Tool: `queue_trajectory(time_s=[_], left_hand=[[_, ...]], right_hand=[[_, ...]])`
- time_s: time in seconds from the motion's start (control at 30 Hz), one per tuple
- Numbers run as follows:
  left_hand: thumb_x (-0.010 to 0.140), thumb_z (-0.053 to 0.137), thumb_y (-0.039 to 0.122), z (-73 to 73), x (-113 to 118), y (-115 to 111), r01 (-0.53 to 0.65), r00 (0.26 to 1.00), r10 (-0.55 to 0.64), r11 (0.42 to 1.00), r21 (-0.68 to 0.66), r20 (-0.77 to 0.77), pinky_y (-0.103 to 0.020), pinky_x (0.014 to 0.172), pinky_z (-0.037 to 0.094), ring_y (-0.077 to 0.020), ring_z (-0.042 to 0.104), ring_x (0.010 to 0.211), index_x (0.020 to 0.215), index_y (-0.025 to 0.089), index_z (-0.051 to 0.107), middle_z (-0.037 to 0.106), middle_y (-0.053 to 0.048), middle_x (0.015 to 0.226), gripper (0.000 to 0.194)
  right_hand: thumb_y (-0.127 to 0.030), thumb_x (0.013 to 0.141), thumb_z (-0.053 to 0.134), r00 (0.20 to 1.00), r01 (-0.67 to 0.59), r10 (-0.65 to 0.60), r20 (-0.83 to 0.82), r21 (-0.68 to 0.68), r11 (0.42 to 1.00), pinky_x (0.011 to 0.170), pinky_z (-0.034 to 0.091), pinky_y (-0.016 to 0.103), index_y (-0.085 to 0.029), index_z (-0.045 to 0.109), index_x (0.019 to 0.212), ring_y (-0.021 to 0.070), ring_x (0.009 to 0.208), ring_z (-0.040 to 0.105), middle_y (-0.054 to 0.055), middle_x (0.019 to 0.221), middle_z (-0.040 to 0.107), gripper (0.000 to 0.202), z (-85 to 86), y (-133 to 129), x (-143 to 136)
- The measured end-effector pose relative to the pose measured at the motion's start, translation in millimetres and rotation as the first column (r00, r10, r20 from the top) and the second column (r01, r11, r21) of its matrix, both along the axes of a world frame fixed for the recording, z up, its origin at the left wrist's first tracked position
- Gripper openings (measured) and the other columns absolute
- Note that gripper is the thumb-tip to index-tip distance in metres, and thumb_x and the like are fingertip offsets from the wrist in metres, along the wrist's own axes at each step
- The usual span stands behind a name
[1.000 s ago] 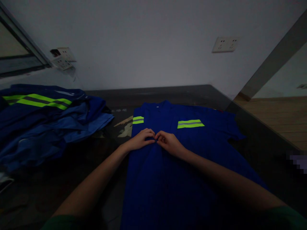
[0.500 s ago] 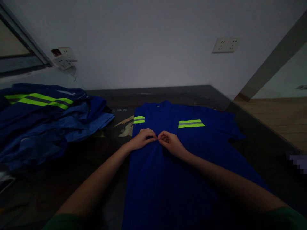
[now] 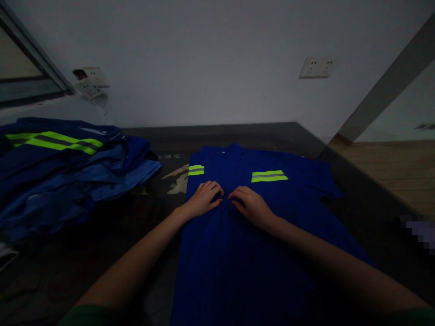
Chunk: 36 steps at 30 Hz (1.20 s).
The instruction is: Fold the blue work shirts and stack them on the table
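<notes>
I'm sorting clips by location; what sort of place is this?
An indoor room, perhaps a workroom: wall sockets, and a reflective-striped blue work shirt spread on a dark table.

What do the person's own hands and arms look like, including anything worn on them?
The left hand and right hand wear no gloves. Both forearms are uncovered. A dark green sleeve shows on each arm at the picture's bottom edge.

We lose the blue shirt's [image 3: 204,258] hem past the bottom edge. Can't tell if the left hand [image 3: 205,199] pinches its cloth; too dark. Collar label [image 3: 223,152] too small to read. Clothes pile [image 3: 50,174] cropped left. Purplish patch [image 3: 421,231] at right edge: pixelated, we can't ID it.
</notes>
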State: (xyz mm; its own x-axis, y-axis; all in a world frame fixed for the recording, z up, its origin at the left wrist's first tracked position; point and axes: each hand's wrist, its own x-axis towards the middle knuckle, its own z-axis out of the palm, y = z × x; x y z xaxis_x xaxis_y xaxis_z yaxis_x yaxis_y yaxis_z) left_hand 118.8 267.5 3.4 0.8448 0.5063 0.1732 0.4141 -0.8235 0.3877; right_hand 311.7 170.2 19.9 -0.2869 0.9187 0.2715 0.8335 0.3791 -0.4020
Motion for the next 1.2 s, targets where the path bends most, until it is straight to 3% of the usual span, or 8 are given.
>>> queue_trajectory(time_s=[0.17, 0.27, 0.37, 0.43, 0.53, 0.73, 0.9, 1.2], left_hand=[[0.090, 0.052, 0.027, -2.1, 0.6, 0.1, -0.046, 0.999, 0.046, 0.999, -0.021, 0.021, -0.040, 0.096, 0.039, -0.0228, 0.050, 0.109, 0.103, 0.022, 0.055, 0.057, -0.006, 0.112, 0.014], [0.093, 0.046, 0.027, -6.4, 1.2, -0.2, -0.133, 0.991, 0.133, 0.991, 0.031, -0.001, -0.047, 0.112, 0.026, -0.0217, 0.045, 0.123, 0.116, 0.023, 0.054, 0.054, -0.007, 0.127, 0.025], [0.097, 0.038, 0.034, -10.3, 0.9, -1.2, -0.230, 0.967, 0.239, 0.968, 0.105, -0.085, -0.052, 0.116, 0.014, -0.0232, 0.028, 0.140, 0.137, 0.029, 0.043, 0.038, -0.005, 0.149, 0.041], [0.097, 0.035, 0.041, -12.6, 0.5, -1.4, -0.272, 0.944, 0.291, 0.954, 0.129, -0.157, -0.053, 0.116, 0.015, -0.0251, 0.018, 0.145, 0.144, 0.034, 0.034, 0.026, -0.003, 0.156, 0.047], [0.096, 0.034, 0.048, -16.7, 2.3, 3.9, -0.316, 0.915, 0.338, 0.940, 0.130, -0.219, -0.051, 0.115, 0.018, -0.0263, 0.014, 0.145, 0.147, 0.038, 0.028, 0.018, -0.003, 0.159, 0.051], [0.094, 0.035, 0.053, -20.9, 19.3, 53.2, -0.579, 0.779, 0.597, 0.803, 0.144, -0.195, -0.045, 0.115, 0.021, -0.0298, 0.014, 0.145, 0.151, 0.020, 0.020, 0.016, -0.014, 0.157, 0.068], [0.093, 0.033, 0.056, -19.8, 32.5, 95.8, -0.651, 0.710, 0.667, 0.744, 0.150, -0.225, -0.049, 0.115, 0.017, -0.0302, 0.020, 0.144, 0.147, 0.030, 0.033, 0.027, -0.008, 0.155, 0.060], [0.091, 0.030, 0.060, -27.0, 33.5, 118.1, -0.686, 0.678, 0.702, 0.711, 0.156, -0.217, -0.047, 0.116, 0.015, -0.0272, 0.019, 0.144, 0.147, 0.035, 0.032, 0.026, -0.005, 0.156, 0.061]], right_hand=[[-0.019, 0.092, 0.048, 0.977, -0.180, 0.176, 0.120, 0.019, 0.984, 0.102, 0.044, 0.040, -0.016, 0.059, 0.125, 0.0219, 0.120, 0.055, 0.012, 0.130, 0.059, 0.035, -10.8, -16.9, -7.1], [-0.021, 0.093, 0.047, 0.958, -0.208, 0.206, 0.197, -0.010, 0.978, 0.110, 0.036, 0.046, -0.015, 0.051, 0.134, 0.0228, 0.131, 0.045, 0.013, 0.141, 0.048, 0.042, -27.1, -24.6, -3.6], [-0.021, 0.094, 0.044, 0.955, -0.211, 0.211, 0.209, -0.024, 0.977, 0.114, 0.030, 0.048, -0.017, 0.045, 0.140, 0.0210, 0.136, 0.038, 0.011, 0.146, 0.042, 0.046, -34.2, -27.9, 1.4], [-0.022, 0.094, 0.043, 0.954, -0.214, 0.216, 0.208, -0.032, 0.976, 0.114, 0.029, 0.047, -0.016, 0.043, 0.141, 0.0205, 0.137, 0.036, 0.010, 0.147, 0.041, 0.047, -33.5, -28.3, 3.0], [-0.023, 0.095, 0.042, 0.957, -0.217, 0.220, 0.189, -0.037, 0.975, 0.114, 0.029, 0.047, -0.016, 0.043, 0.141, 0.0200, 0.137, 0.036, 0.010, 0.147, 0.040, 0.047, -31.2, -27.9, 3.2], [-0.023, 0.094, 0.042, 0.966, -0.225, 0.227, 0.124, -0.029, 0.974, 0.115, 0.028, 0.046, -0.019, 0.043, 0.142, 0.0188, 0.137, 0.036, 0.009, 0.146, 0.042, 0.048, -32.6, -26.3, 3.5], [-0.021, 0.093, 0.044, 0.968, -0.222, 0.225, 0.110, -0.044, 0.974, 0.115, 0.029, 0.045, -0.020, 0.042, 0.142, 0.0189, 0.137, 0.037, 0.008, 0.146, 0.042, 0.049, -30.7, -25.7, 4.0], [-0.024, 0.095, 0.041, 0.962, -0.243, 0.248, 0.113, -0.057, 0.968, 0.115, 0.027, 0.045, -0.018, 0.043, 0.141, 0.0186, 0.137, 0.036, 0.009, 0.147, 0.041, 0.047, -27.8, -10.9, 6.6]])
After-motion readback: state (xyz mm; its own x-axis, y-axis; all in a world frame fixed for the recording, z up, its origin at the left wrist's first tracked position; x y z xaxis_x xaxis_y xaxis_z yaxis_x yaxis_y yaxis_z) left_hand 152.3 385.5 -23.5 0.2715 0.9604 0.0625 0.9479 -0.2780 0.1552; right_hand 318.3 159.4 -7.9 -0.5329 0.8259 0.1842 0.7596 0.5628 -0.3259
